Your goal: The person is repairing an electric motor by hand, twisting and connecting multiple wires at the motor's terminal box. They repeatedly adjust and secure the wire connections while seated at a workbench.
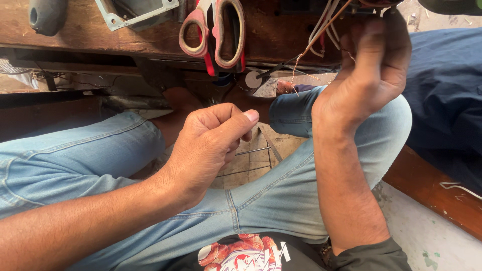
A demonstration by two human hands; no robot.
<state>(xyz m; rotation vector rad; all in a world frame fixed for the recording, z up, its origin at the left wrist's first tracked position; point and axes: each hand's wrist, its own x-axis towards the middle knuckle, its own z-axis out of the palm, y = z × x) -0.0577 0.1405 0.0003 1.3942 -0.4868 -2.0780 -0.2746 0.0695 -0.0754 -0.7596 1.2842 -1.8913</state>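
At the far left of the wooden bench edge (100, 40) a dark rounded tool end (46, 15) and a pale metal bracket (133, 12) lie side by side, with red-handled scissors (216, 35) hanging over the edge just right of them. Below, over the jeans (75, 165), the left hand (211, 150) hovers mid-air, forearm coming in from the lower left, fingers curled into a loose fist with the thumb laid over the forefinger; it seems to grip nothing. Further right, the right hand (366, 75) is raised, wrist bent back, fingers closed around a bundle of thin wires (324, 27) up at the bench edge, near the top of the view. The wires look light, limp and easily kinked, and the bare copper strand (296, 68) trailing down is likely fragile; gripping the insulated part near the fingers seems safest.
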